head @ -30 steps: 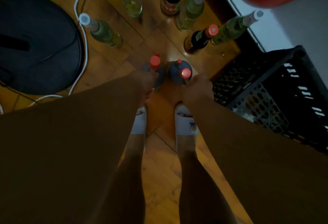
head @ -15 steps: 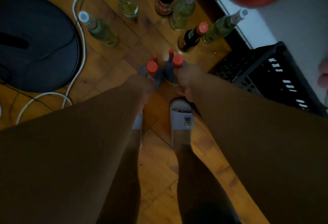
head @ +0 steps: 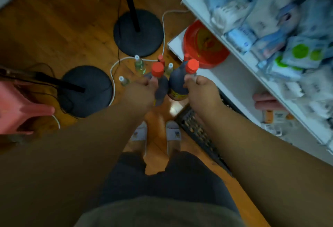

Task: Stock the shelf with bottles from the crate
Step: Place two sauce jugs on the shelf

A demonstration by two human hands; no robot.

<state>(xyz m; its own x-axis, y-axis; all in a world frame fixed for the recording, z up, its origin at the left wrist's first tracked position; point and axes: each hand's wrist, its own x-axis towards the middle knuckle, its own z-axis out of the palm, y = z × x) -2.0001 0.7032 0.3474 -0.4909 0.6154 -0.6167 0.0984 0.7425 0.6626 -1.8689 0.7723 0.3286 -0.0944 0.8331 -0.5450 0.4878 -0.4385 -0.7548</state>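
Note:
My left hand (head: 139, 91) grips the neck of a dark bottle with a red cap (head: 160, 84), held up off the floor. My right hand (head: 200, 90) grips the neck of a second dark red-capped bottle (head: 177, 84) with a yellow label. The two bottles hang side by side, almost touching. Several more bottles (head: 139, 65) stand on the wooden floor beyond them. The black crate (head: 196, 129) lies on the floor under my right forearm. The white shelf (head: 234, 81) is at the right.
A red bowl (head: 203, 46) sits on the lower shelf board; white and blue packets (head: 270, 34) fill the board above. Two black round stand bases (head: 138, 34) and white cables lie on the floor. A pink object (head: 16, 108) is at the left. My slippered feet (head: 173, 131) are below.
Both hands have lifted the two dark bottles off the floor. My view has risen and swung up, bringing the shelf, red bowl and stand bases into sight.

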